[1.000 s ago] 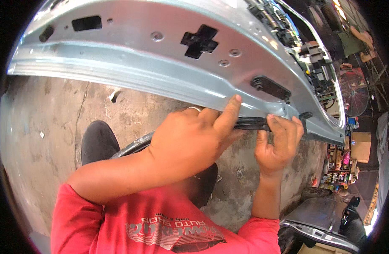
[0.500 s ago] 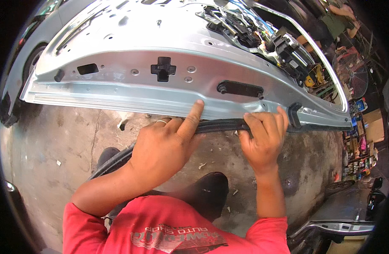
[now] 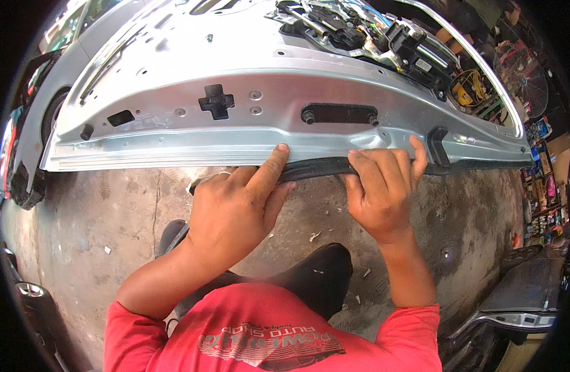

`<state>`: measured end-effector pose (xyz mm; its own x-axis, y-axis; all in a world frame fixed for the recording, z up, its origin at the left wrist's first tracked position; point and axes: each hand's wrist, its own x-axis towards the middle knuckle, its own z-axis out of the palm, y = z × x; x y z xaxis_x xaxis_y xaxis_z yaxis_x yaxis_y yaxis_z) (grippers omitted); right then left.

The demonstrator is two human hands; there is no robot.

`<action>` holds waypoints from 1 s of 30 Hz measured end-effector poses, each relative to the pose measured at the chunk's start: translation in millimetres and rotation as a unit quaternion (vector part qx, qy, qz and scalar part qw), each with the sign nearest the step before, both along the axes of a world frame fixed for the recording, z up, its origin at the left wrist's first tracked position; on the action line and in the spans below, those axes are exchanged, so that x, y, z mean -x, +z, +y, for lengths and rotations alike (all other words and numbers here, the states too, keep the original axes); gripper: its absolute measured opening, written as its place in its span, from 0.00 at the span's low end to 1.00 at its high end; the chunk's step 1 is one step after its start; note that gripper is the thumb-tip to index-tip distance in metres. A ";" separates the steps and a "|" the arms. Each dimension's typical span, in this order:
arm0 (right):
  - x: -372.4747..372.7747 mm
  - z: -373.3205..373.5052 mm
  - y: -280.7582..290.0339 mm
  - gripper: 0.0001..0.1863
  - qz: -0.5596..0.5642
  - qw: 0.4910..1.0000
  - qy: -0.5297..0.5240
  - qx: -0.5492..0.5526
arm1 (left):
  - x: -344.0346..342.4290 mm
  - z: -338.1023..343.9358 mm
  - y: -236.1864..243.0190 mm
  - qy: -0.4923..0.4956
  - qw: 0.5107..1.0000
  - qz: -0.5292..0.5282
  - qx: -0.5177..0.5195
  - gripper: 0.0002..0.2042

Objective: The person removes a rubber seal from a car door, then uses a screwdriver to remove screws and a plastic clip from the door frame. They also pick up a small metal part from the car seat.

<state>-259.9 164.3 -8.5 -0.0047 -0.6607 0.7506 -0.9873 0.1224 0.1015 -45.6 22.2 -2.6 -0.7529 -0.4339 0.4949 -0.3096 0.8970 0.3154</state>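
A silver car door (image 3: 173,144) lies across in front of me, its bare inner side up. Along its near edge runs a black rubber weatherstrip (image 3: 316,168). My left hand (image 3: 226,208) is closed on the strip, index finger stretched onto the door's lip and thumb below it. To the right, my right hand (image 3: 384,192) grips the same strip, fingers over the top and thumb underneath; its little finger is raised near a black bracket (image 3: 437,147). My left hand hides part of the strip.
Black window mechanism parts (image 3: 353,28) and a window frame (image 3: 477,46) are at the door's far right. A fan (image 3: 521,77) and cluttered shelves stand beyond. A silver car (image 3: 49,105) is on the left, another panel (image 3: 514,316) at lower right.
My view has shifted slightly, so the door appears a little lower to the left. The strip between my hands sits closer against the door edge. Both hands keep their grip.
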 end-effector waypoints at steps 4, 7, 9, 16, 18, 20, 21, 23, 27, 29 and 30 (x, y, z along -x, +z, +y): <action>-1.6 -2.3 4.1 0.18 -0.022 1.000 0.003 -0.018 | 1.0 2.1 3.0 0.019 0.998 -0.028 0.049 0.25; -2.7 -2.4 -3.5 0.17 -0.018 1.000 -0.008 0.004 | 2.0 5.8 24.0 0.021 0.990 -0.088 0.104 0.24; -2.4 -0.7 -7.2 0.16 -0.024 0.999 -0.010 0.024 | 5.5 8.8 36.2 0.018 0.980 -0.134 0.148 0.24; 1.4 -0.1 -19.4 0.17 -0.055 0.996 -0.004 0.072 | 39.3 10.6 42.6 -0.094 0.959 -0.048 0.264 0.20; 3.8 -3.1 -23.0 0.22 -0.061 0.993 0.004 0.099 | 53.8 4.6 25.0 -0.109 0.958 -0.041 0.261 0.20; -1.1 0.7 -28.1 0.23 -0.071 0.985 -0.007 0.156 | 61.5 6.2 21.2 -0.107 0.957 -0.044 0.265 0.20; -3.8 6.3 -36.3 0.22 -0.101 0.976 -0.019 0.190 | 63.8 5.0 18.2 -0.101 0.955 -0.042 0.277 0.20; -7.7 20.7 -48.7 0.20 -0.158 0.952 -0.040 0.260 | 69.3 1.8 12.0 -0.094 0.949 -0.033 0.299 0.19; -6.2 23.5 -93.9 0.15 -0.528 0.748 0.091 0.391 | 86.0 13.6 14.3 -0.098 0.940 -0.031 0.327 0.19; 1.3 12.6 -99.4 0.20 -0.742 0.503 0.279 0.344 | 90.4 15.0 15.3 -0.114 0.934 -0.027 0.337 0.19; 1.0 8.2 -92.8 0.15 -0.733 0.478 0.320 0.363 | 94.2 13.5 14.5 -0.124 0.932 -0.024 0.341 0.19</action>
<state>-260.8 172.5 -101.3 -0.8488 -0.4461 0.2836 0.2085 -0.7755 -0.5959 -139.7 35.8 11.9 -0.8163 0.1594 0.5552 -0.0647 0.9299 -0.3621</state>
